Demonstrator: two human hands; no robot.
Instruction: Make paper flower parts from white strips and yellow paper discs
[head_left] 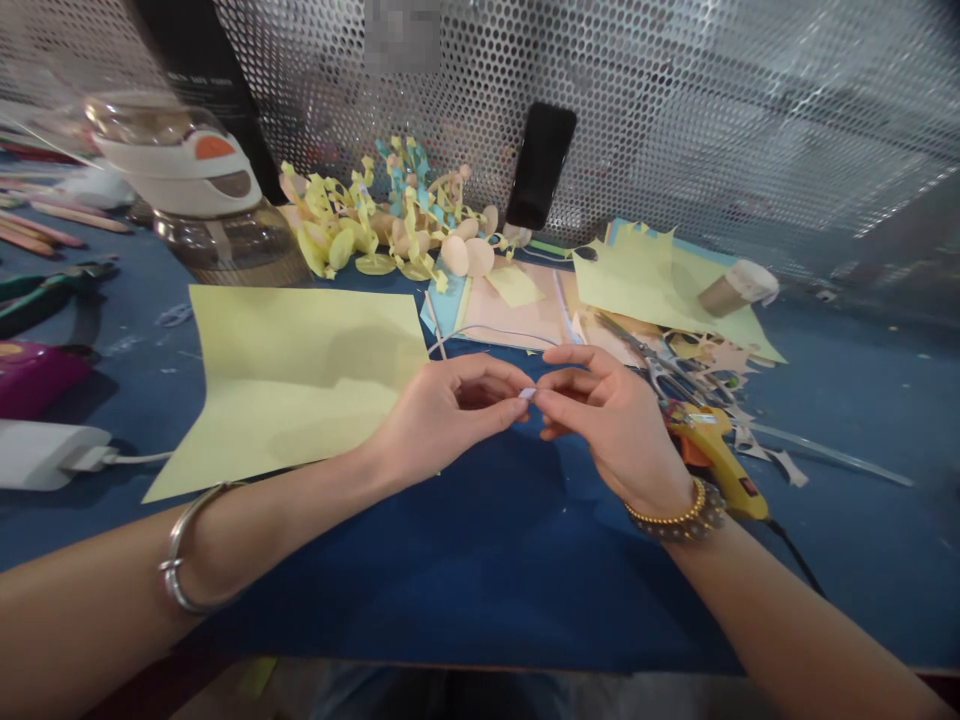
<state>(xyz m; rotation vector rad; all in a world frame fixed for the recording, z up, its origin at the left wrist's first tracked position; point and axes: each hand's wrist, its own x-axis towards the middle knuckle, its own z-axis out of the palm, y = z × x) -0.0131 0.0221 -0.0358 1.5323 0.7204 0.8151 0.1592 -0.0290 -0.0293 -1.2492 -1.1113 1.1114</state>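
At the centre of the frame, the left hand [429,420] and the right hand [619,425] are both pinching a pale piece [527,394]. A yellow sheet [300,365] is lying at centre left.

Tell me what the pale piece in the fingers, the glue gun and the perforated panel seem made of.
Pale piece: probably paper, judging by its flat, matte look, though it's too small to be sure. Glue gun: likely hard plastic, with a smooth, molded yellow body. Panel: apparently metal, silvery and shiny, with round holes.
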